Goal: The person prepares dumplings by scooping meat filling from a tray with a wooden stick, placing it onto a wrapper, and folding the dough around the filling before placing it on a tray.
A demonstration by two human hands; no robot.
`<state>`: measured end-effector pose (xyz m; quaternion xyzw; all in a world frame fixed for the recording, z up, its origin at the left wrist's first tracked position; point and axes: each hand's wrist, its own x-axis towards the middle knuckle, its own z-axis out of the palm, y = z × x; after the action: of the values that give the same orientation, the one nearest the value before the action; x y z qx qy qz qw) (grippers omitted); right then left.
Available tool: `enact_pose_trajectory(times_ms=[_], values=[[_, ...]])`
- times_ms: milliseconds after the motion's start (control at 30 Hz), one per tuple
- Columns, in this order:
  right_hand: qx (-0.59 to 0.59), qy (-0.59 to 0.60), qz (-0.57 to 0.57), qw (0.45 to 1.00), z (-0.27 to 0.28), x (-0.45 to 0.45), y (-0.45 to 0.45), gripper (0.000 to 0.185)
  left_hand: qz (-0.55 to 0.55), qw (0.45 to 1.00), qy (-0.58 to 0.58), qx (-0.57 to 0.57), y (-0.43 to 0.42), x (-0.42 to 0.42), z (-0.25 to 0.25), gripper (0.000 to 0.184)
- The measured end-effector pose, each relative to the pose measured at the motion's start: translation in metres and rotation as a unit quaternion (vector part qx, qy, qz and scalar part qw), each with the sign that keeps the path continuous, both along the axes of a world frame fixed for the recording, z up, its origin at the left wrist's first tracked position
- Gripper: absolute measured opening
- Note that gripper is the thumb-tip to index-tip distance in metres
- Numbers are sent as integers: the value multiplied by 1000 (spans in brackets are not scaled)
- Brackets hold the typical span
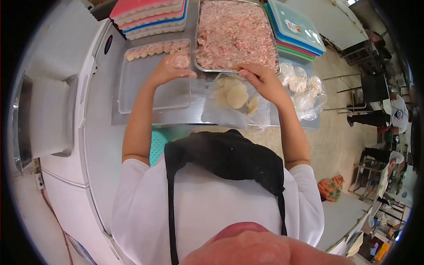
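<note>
Pink ground meat sits in my left hand [170, 70], cupped with the thumb stretched out, over the shallow clear tray [154, 108]. Whether a wrapper lies under this meat is hard to see. A row of filled pieces [157, 49] lines the tray's far edge. My right hand [257, 78] has its fingers curled together at the near edge of the big metal tray of ground meat [234, 33]; what they hold, if anything, is hidden. Just below that hand, pale round wrappers [237, 96] lie on an open plastic bag [214, 110].
Stacked lidded trays [152, 20] stand at the back left, more coloured lids [296, 28] at the back right. Bags of pale rounds [304, 90] lie right of my right hand. A white freezer [66, 172] is at the left. Two people [399, 112] are far right.
</note>
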<state>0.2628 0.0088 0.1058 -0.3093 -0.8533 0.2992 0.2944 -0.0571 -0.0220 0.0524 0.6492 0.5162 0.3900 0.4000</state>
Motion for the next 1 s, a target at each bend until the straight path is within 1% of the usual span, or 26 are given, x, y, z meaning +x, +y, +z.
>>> enact_pose_trajectory(times_ms=[33,67,133,233,333,433,533,633,733,833,933,1000], values=[[-27,49,-20,998,-9,1,-1,28,-4,1000,17,-23,-2,-13,0,38],[-91,53,-58,993,-16,5,-3,28,12,1000,11,-27,1,-32,-14,40],[-219,63,-136,964,-28,16,-12,29,40,998,0,-38,13,-71,-59,45],[-305,131,-169,928,-43,29,-27,30,79,988,119,-49,26,-95,-80,49],[-324,151,-212,909,-53,36,-46,32,161,959,221,72,42,-98,-102,49],[-317,160,-246,902,-59,47,-60,32,237,939,237,79,49,-86,-106,61],[-320,168,-290,886,-57,53,-74,32,249,924,290,-12,58,-81,-110,73],[-318,175,-295,884,-57,59,-80,32,248,930,262,71,67,-76,-112,82],[-321,160,-302,883,-57,61,-82,31,243,912,327,54,80,-67,-107,88],[-343,177,-278,880,-56,65,-76,28,186,938,269,118,78,-69,-104,83],[-312,136,-276,899,-53,65,-62,29,197,954,208,90,79,-84,-119,80],[-312,102,-256,909,-56,69,-49,29,220,942,233,97,77,-89,-130,77]])
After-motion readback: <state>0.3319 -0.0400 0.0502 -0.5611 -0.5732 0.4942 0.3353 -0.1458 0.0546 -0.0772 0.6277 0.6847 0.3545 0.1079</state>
